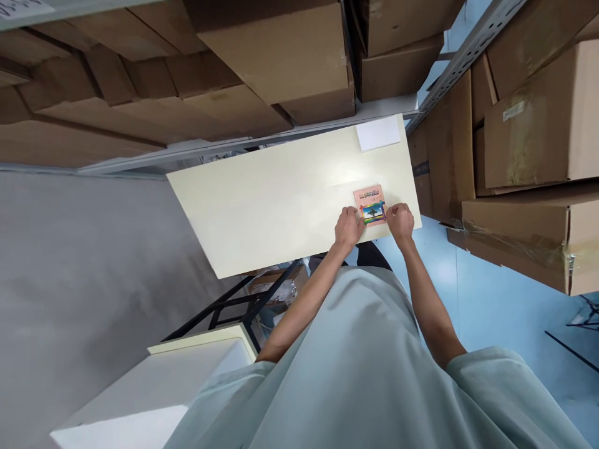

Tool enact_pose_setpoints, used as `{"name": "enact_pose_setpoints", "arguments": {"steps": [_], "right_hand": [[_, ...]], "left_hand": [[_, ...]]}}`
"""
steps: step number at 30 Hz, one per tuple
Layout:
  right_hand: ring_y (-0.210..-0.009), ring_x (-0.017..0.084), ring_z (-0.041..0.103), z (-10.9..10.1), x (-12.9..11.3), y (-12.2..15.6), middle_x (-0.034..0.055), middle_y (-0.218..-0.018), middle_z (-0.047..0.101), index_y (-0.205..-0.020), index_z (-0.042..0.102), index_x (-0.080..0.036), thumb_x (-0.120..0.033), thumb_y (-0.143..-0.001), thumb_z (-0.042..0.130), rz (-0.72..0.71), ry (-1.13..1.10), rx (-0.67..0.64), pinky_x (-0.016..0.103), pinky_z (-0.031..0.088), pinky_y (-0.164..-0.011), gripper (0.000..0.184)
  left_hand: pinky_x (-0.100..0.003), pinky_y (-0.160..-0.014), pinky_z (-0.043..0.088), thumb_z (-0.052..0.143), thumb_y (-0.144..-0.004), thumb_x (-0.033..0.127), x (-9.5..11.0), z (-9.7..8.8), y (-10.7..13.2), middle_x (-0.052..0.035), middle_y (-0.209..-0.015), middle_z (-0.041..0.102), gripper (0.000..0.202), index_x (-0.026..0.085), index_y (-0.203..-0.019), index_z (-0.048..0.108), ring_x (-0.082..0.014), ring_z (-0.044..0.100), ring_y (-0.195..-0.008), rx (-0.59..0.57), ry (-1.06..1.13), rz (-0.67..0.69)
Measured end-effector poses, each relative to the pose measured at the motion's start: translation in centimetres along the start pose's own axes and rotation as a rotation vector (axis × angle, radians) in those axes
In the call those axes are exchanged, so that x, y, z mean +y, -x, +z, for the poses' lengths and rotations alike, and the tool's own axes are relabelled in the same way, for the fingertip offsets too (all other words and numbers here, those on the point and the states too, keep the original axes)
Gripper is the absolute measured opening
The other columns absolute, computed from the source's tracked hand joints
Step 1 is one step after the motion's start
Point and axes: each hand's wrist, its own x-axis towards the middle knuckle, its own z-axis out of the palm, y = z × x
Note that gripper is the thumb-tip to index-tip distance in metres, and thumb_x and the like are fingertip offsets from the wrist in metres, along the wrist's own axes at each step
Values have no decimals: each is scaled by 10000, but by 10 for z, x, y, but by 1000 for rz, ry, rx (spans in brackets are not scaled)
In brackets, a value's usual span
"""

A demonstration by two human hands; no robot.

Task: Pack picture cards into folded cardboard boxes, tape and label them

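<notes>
A small pink booklet [367, 195] lies on the pale cream table [262, 199], near its front right corner. Dark lettering runs along its top, and below that is a picture of a tree inside a rainbow-coloured frame. My left hand [349, 227] grips the booklet's left edge, thumb by the lower corner and fingers bent. At the opposite edge, my right hand [401, 221] is closed with the fingertips pinched together. Whatever may be between those fingertips is too small to make out.
A white stack of paper or cards [378, 133] lies at the table's back right corner. Cardboard boxes [281, 56] fill the shelf behind, and more boxes [528, 131] are stacked on the right. A white-topped unit [135, 380] stands at lower left, beside a grey wall.
</notes>
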Motion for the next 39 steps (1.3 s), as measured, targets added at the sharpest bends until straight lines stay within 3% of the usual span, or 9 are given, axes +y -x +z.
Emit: {"name": "enact_pose_setpoints", "arguments": {"steps": [4,8,12,17,23,28,33,36,39], "right_hand": [[-855,242,669,-18,-5,10,112,-1029,733,-938,658,-201,-315,-1027,569,-146,-77,41,345,484,-785,170],[-809,225,667,-27,-31,31,85,-978,730,-963,666,-221,-413,-1048,578,-333,-155,-17,341,509,-769,228],[-792,200,668,-14,-71,51,63,-969,714,-943,668,-225,-360,-1051,578,-466,-160,-173,311,507,-745,195],[-805,182,684,12,-98,56,26,-931,707,-909,675,-230,-259,-1020,611,-588,-174,-400,293,525,-774,132],[-1166,276,690,30,-74,34,150,-1353,670,-1270,709,-194,-281,-1039,589,-513,-166,-229,430,595,-1001,275],[-1423,343,526,46,-61,31,172,-1636,508,-1390,696,-194,-213,-1038,561,-650,-23,-254,542,521,-1188,377],[-1482,365,462,52,-60,36,182,-1672,477,-1431,674,-182,-162,-1043,529,-679,55,-242,582,467,-1235,415],[-1477,365,467,54,-60,38,179,-1672,482,-1430,678,-182,-164,-1043,525,-679,73,-227,582,484,-1217,416],[-1463,362,480,57,-61,38,175,-1671,487,-1411,691,-180,-148,-1026,539,-666,115,-211,567,499,-1199,416]], "left_hand": [[-372,-1026,587,610,-1039,197,20,-1,5,-134,-1361,677,268,216,-1302,654,-251,685,-1249,50,321,118],[-333,-928,623,540,-1114,377,30,-15,15,-120,-1329,743,249,216,-1240,682,-230,729,-1207,32,652,40],[-323,-884,615,652,-1048,469,15,-35,23,-90,-1118,796,279,207,-1139,685,-211,777,-1011,128,743,-83],[-298,-798,577,679,-972,367,-33,-47,14,-40,-925,781,163,204,-974,678,-181,730,-825,254,665,-264],[-280,-729,505,624,-953,344,-76,-46,-5,-15,-793,724,199,216,-819,695,-185,654,-779,290,516,-364],[-324,-747,479,657,-962,335,-79,-43,-13,-37,-759,714,219,222,-781,707,-221,657,-751,263,377,-430],[-376,-911,515,656,-988,253,-69,-40,-8,-101,-1066,751,212,210,-1193,692,-283,711,-1001,370,216,-415],[-408,-1021,510,640,-984,194,-67,-37,-1,-146,-1283,664,319,213,-1302,621,-302,655,-1186,438,117,-297],[-408,-1028,514,520,-1016,120,-72,-36,1,-135,-1256,638,274,228,-1244,627,-284,658,-1130,327,105,-178]]}}
